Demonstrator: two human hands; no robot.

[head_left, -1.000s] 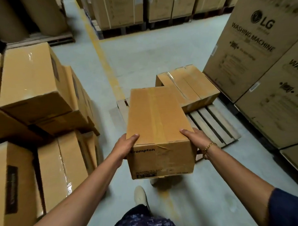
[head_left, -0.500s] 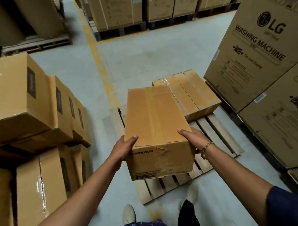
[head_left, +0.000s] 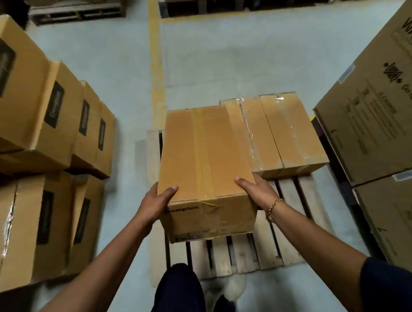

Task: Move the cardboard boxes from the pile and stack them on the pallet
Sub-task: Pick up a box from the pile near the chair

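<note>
Done: a row of boxes [head_left: 281, 132] sits on the far right of the pallet [head_left: 289, 223]; the near slats are bare.
To go: plenty! The pile [head_left: 47, 128] on the left is stacked high, so I'd call this early going.
Carried box [head_left: 205, 160]: up in the air over the pallet's left side, just beside that row.
Left hand [head_left: 158, 199]: grips the box's near left corner, thumb on top.
Right hand [head_left: 255, 191]: grips the near right corner, thumb on top, fingers hidden.

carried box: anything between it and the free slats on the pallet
Nothing visible does. The left hand and right hand hold the carried box above the pallet, over its bare slats, left of the stacked boxes lying there.
</note>
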